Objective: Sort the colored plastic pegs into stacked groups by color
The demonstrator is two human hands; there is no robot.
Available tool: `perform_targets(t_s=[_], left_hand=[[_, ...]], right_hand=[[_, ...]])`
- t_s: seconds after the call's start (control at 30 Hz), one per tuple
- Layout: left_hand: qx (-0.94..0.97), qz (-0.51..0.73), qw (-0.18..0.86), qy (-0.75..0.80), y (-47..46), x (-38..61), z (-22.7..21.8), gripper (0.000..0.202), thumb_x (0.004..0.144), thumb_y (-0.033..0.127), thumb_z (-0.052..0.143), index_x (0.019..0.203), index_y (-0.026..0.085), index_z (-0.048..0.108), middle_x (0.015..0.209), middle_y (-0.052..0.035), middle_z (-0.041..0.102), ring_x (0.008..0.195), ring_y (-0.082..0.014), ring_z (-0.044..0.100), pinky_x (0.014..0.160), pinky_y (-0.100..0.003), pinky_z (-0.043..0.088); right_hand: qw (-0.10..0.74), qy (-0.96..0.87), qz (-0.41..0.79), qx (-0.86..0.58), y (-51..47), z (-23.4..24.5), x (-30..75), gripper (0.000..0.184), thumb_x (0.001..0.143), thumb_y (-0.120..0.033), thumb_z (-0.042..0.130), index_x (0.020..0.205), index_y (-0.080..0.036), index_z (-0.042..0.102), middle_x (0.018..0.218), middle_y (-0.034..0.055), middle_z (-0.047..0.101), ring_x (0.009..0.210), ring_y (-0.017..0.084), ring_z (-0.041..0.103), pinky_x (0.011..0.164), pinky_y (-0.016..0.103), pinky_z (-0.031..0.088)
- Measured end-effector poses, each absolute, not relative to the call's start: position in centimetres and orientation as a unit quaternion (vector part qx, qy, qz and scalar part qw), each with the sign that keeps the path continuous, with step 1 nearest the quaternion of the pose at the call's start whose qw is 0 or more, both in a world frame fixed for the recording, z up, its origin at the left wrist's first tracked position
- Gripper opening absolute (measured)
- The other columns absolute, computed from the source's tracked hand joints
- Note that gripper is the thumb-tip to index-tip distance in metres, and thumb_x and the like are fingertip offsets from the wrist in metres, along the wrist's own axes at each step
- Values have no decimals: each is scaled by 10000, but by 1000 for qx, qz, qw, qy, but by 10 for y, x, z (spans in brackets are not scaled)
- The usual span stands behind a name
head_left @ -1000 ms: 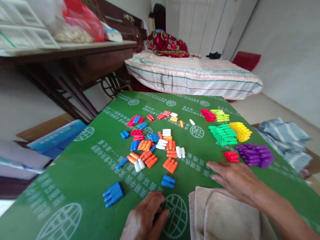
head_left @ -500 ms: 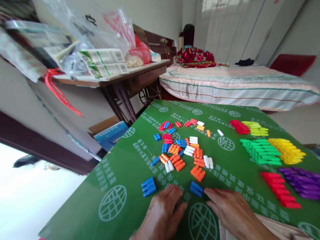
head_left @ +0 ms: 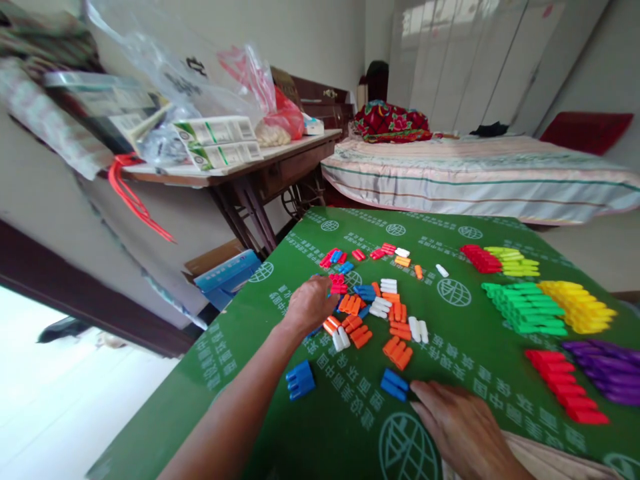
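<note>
Loose plastic pegs [head_left: 380, 307] in blue, orange, red and white lie scattered mid-board on a green printed board [head_left: 460, 333]. My left hand [head_left: 310, 303] reaches out over the pile's left edge, fingers curled down onto blue pegs there; what it grips is hidden. My right hand [head_left: 463, 427] rests flat near the front edge, fingertips touching a small blue peg cluster [head_left: 395, 385]. Another blue cluster [head_left: 300, 380] lies beside my left forearm. Sorted stacks sit at right: red [head_left: 567, 393], purple [head_left: 607, 370], green [head_left: 525, 307], yellow [head_left: 577, 303].
A cloth [head_left: 550, 457] lies under my right wrist. A dark wooden table [head_left: 240, 173] with boxes and plastic bags stands to the left, a bed [head_left: 475, 177] lies behind the board, and a blue box [head_left: 227, 273] is on the floor.
My left hand has moved forward from the board's front edge to the left side of the loose pile. My right hand has stayed by the near blue cluster.
</note>
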State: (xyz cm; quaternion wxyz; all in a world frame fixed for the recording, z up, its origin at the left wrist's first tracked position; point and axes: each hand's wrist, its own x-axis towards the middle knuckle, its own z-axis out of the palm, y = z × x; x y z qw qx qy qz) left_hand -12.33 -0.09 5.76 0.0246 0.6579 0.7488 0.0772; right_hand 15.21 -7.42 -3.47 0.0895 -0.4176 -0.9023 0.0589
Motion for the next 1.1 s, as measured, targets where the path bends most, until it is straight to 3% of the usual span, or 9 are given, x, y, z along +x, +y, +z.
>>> perform_targets(t_s=[0.1, 0.27, 0.67, 0.97, 1.1], left_hand=[[631, 36, 17, 775, 26, -120, 57, 355, 836, 363, 442, 1100, 164, 572, 1133, -132, 626, 964, -235, 637, 784, -316, 489], [603, -24, 27, 797, 62, -112, 52, 497, 818, 469, 437, 1154, 120, 546, 1134, -202, 625, 1015, -319, 624, 789, -392, 506], [594, -54, 34, 802, 83, -112, 44, 430, 820, 448, 427, 1042, 128, 609, 1144, -192, 642, 1059, -318, 611, 800, -387, 514], [620, 5, 18, 785, 83, -119, 40, 355, 819, 375, 444, 978, 114, 625, 1000, -201, 674, 952, -331, 643, 739, -390, 512], [647, 64, 7, 760, 72, -120, 43, 312, 818, 365, 457, 956, 150, 636, 969, -136, 685, 887, -272, 654, 756, -353, 505]], right_hand=[[88, -894, 71, -434, -74, -26, 149, 165, 879, -190, 461, 936, -247, 605, 787, 7, 679, 703, 177, 641, 637, 268, 413], [83, -877, 95, -464, -70, -14, 144, 93, 877, -197, 500, 853, -228, 584, 762, -13, 667, 701, 138, 618, 632, 224, 361], [72, -872, 111, -471, -67, -11, 145, 120, 910, -266, 449, 890, -237, 564, 805, -12, 656, 736, 168, 613, 647, 272, 362], [75, -870, 112, -474, -68, -9, 145, 113, 906, -265, 458, 887, -232, 565, 815, -8, 661, 743, 159, 610, 656, 261, 364], [82, -868, 113, -476, -68, -11, 145, 98, 896, -255, 479, 885, -236, 575, 806, -12, 662, 735, 158, 614, 652, 257, 366]])
